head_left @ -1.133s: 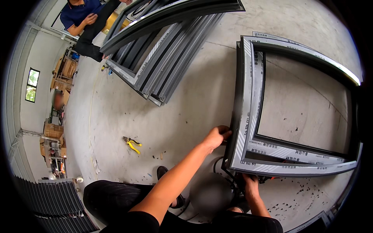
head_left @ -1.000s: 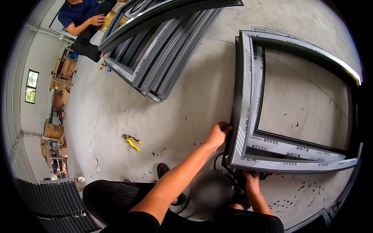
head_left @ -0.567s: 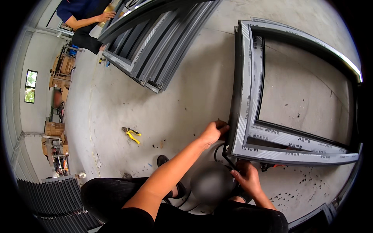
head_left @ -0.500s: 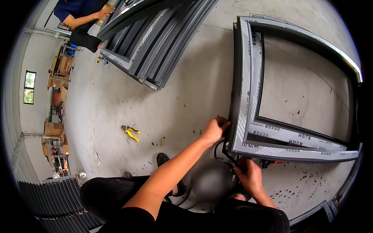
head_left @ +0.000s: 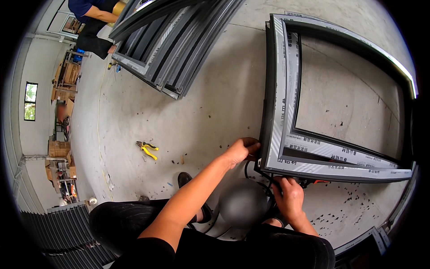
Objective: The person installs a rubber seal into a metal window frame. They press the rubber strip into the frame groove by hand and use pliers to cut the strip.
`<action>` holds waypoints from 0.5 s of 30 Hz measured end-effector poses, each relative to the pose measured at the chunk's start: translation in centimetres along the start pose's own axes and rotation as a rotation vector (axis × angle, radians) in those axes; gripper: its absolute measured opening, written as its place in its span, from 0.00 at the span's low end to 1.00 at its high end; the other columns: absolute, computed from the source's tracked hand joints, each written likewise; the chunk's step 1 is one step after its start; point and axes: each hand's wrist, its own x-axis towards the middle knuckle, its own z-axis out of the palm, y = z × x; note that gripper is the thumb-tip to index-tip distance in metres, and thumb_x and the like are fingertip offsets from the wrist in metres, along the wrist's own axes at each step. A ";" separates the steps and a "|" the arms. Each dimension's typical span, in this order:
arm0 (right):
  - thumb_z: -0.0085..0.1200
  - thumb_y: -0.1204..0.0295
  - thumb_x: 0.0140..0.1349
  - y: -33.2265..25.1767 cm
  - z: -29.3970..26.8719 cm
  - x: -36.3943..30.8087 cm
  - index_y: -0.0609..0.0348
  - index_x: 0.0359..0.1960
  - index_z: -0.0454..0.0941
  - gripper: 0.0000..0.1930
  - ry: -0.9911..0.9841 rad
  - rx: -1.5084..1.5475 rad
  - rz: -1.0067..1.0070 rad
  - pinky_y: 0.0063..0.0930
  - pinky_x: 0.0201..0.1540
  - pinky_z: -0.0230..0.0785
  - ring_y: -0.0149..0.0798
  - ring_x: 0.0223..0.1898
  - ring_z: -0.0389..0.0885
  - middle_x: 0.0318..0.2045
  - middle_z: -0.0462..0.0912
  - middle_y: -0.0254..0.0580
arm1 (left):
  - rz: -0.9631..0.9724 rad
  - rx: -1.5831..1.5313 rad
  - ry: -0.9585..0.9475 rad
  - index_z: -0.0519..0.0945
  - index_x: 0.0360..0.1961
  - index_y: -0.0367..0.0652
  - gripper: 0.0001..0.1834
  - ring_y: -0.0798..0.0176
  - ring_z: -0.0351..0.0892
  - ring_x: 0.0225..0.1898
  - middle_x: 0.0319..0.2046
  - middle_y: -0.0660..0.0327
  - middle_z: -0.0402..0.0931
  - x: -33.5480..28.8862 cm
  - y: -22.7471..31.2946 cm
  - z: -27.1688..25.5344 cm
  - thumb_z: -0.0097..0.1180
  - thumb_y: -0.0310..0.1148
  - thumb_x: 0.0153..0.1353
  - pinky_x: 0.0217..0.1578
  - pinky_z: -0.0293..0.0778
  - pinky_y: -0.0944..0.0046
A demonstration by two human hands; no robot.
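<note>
A round blur (head_left: 242,204) covers what lies just left of the right hand (head_left: 290,197), whose fingertips are hidden near the frame (head_left: 276,89). Beyond the left hand (head_left: 242,152), the upper edge crops stacked frames (head_left: 179,54) and a co-worker (head_left: 84,10).

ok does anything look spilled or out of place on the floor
Dark bits are scattered over the floor right of the right hand, like loose debris. Yellow-handled pliers also lie on it, left of the left hand, where they could be stepped on. No damage stands out.

A workshop: stacked dark frames (head_left: 179,51) at upper left, another large frame (head_left: 278,94) at right, pliers (head_left: 144,147) on the scrap-strewn concrete floor (head_left: 201,123), cardboard boxes (head_left: 59,147) at far left.
</note>
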 end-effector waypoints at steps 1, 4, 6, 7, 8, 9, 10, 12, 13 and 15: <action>0.61 0.74 0.51 -0.1 0.0 0.1 0.55 0.37 0.78 0.10 -0.004 -0.014 -0.011 0.41 0.30 0.71 0.51 0.29 0.78 0.29 0.78 0.46 | 0.038 0.080 0.002 0.77 0.45 0.33 0.15 0.66 0.79 0.37 0.35 0.59 0.80 0.5 -1.0 -0.5 0.54 0.36 0.67 0.40 0.77 0.63; 0.60 0.74 0.52 0.5 0.3 0.2 0.55 0.37 0.79 0.10 -0.021 -0.050 -0.021 0.41 0.31 0.72 0.51 0.29 0.78 0.29 0.78 0.45 | 0.066 0.150 0.004 0.77 0.43 0.33 0.13 0.65 0.79 0.35 0.36 0.58 0.79 0.3 -1.4 -0.3 0.54 0.34 0.66 0.41 0.79 0.63; 0.60 0.74 0.53 0.5 0.3 0.3 0.54 0.40 0.80 0.11 -0.001 -0.053 -0.035 0.41 0.31 0.72 0.50 0.29 0.78 0.28 0.78 0.45 | 0.018 0.148 -0.066 0.77 0.43 0.32 0.13 0.65 0.80 0.34 0.36 0.58 0.80 -0.2 -0.6 -0.6 0.54 0.33 0.66 0.41 0.79 0.64; 0.59 0.74 0.53 0.5 0.3 0.4 0.54 0.40 0.80 0.12 0.003 -0.063 -0.045 0.40 0.31 0.72 0.49 0.29 0.78 0.28 0.78 0.45 | -0.053 0.182 -0.124 0.77 0.44 0.32 0.13 0.64 0.81 0.37 0.38 0.57 0.80 -0.7 -0.4 -0.9 0.55 0.31 0.65 0.43 0.80 0.64; 0.59 0.74 0.53 0.5 0.2 0.4 0.53 0.41 0.80 0.12 0.008 -0.072 -0.054 0.40 0.31 0.72 0.49 0.29 0.78 0.28 0.78 0.45 | -0.103 0.173 -0.204 0.77 0.45 0.33 0.12 0.64 0.81 0.39 0.39 0.57 0.80 -1.1 -0.8 -1.4 0.55 0.31 0.64 0.44 0.80 0.64; 0.60 0.75 0.51 1.0 0.4 0.6 0.52 0.42 0.80 0.15 0.037 -0.096 -0.110 0.39 0.29 0.72 0.48 0.27 0.78 0.28 0.78 0.43 | -0.147 0.170 -0.284 0.77 0.45 0.33 0.12 0.64 0.81 0.41 0.40 0.57 0.80 -1.1 -1.2 -1.8 0.55 0.30 0.64 0.45 0.80 0.64; 0.59 0.75 0.50 1.5 0.7 0.5 0.51 0.42 0.81 0.15 0.055 -0.138 -0.136 0.38 0.27 0.71 0.47 0.26 0.78 0.28 0.78 0.42 | -0.190 0.166 -0.365 0.77 0.46 0.33 0.12 0.63 0.81 0.43 0.41 0.57 0.80 -1.2 -1.6 -2.2 0.56 0.30 0.64 0.45 0.80 0.63; 0.59 0.75 0.48 2.3 1.4 0.3 0.50 0.41 0.81 0.16 0.090 -0.225 -0.188 0.37 0.25 0.71 0.45 0.24 0.78 0.28 0.78 0.40 | -0.193 0.131 -0.385 0.77 0.47 0.34 0.13 0.61 0.81 0.46 0.42 0.56 0.81 -1.6 -2.6 -2.4 0.57 0.28 0.62 0.48 0.78 0.62; 0.59 0.75 0.47 2.8 1.9 0.3 0.49 0.41 0.82 0.16 0.131 -0.273 -0.231 0.35 0.22 0.71 0.44 0.22 0.77 0.28 0.78 0.38 | -0.192 0.159 -0.412 0.77 0.47 0.34 0.14 0.61 0.81 0.46 0.43 0.56 0.81 -1.7 -2.9 -2.8 0.58 0.28 0.62 0.48 0.78 0.62; 0.58 0.75 0.47 3.0 2.0 0.2 0.48 0.40 0.82 0.16 0.108 -0.305 -0.225 0.35 0.22 0.71 0.43 0.22 0.77 0.29 0.78 0.38 | -0.168 0.218 -0.477 0.77 0.48 0.34 0.16 0.62 0.81 0.45 0.42 0.57 0.81 -1.9 -3.1 -3.3 0.61 0.28 0.59 0.48 0.77 0.63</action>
